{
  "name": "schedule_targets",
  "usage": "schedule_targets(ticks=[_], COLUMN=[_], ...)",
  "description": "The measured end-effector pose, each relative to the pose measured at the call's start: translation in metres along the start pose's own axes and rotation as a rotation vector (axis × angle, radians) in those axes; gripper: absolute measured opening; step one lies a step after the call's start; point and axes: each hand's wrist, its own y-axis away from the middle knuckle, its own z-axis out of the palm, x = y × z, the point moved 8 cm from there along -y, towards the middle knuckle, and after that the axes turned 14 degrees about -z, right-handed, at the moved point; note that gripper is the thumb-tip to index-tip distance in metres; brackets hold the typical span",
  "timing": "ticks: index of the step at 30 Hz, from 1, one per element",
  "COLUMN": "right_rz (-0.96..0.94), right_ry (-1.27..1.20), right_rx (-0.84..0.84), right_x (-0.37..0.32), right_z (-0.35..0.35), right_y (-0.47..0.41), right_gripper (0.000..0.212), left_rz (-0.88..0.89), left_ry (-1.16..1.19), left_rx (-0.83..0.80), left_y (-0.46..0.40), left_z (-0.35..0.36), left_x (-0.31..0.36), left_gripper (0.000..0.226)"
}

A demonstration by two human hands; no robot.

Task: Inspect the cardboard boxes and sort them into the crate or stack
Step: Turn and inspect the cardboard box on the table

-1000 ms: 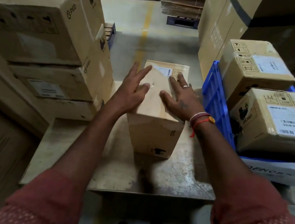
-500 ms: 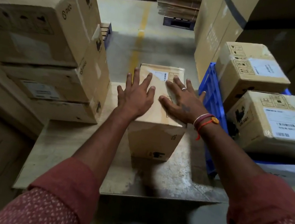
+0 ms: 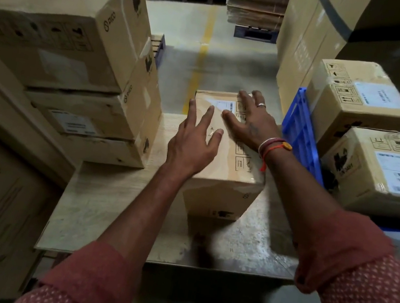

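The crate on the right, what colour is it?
Bright blue; the crate shows best in the head view, its ribbed wall beside the right hand.

worn low platform (image 3: 243, 248), one cardboard box (image 3: 221, 189) standing on it, stack of boxes (image 3: 107, 130) on its left part

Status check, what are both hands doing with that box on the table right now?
Left hand and right hand open, flat on the box. Box upright on table. Blue crate right, stack left; nothing blocking.
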Motion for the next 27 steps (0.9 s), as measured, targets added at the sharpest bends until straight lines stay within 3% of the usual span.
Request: schedule_targets(ticks=[4,6,9,11,16,18,20,24,27], right_rz=[0.009,0.042,0.069,0.057,-0.099,-0.205,-0.268,-0.225,-0.212], right_ry=[-0.036,-0.108,-0.293,-0.368,-0.337,-0.318,-0.277,-0.212,-0.222], right_rx=[0.034,0.082,0.168,0.268,0.462,0.464,0.415,0.365,0.355], right_x=[-0.002,0.001,0.006,0.008,-0.004,-0.010,-0.013,-0.008,-0.001], right_z=[-0.006,-0.006,-0.010,-0.019,-0.040,-0.039,-0.027,0.010,0.039], right_y=[0.013,0.021,0.039,0.059,0.093,0.100,0.110,0.145,0.166], right_gripper=[0.087,0.101,0.113,0.113,0.129,0.135,0.127,0.090,0.082], left_rz=[-0.179,-0.282,-0.207,-0.140,-0.031,-0.002,0.027,-0.032,-0.112], left_ry=[0.189,0.358,0.459,0.502,0.594,0.615,0.623,0.586,0.596], left_rx=[-0.011,-0.079,-0.082,-0.097,-0.105,-0.092,-0.075,-0.034,-0.075], left_y=[0.003,0.004,0.016,0.029,0.055,0.061,0.064,0.075,0.091], left_z=[-0.001,0.003,-0.001,-0.005,-0.007,-0.003,0.010,0.051,0.074], left_x=[-0.018,-0.031,-0.034,-0.031,-0.031,-0.036,-0.050,-0.089,-0.110], left_gripper=[0.092,0.089,0.065,0.061,0.082,0.092,0.093,0.089,0.089])
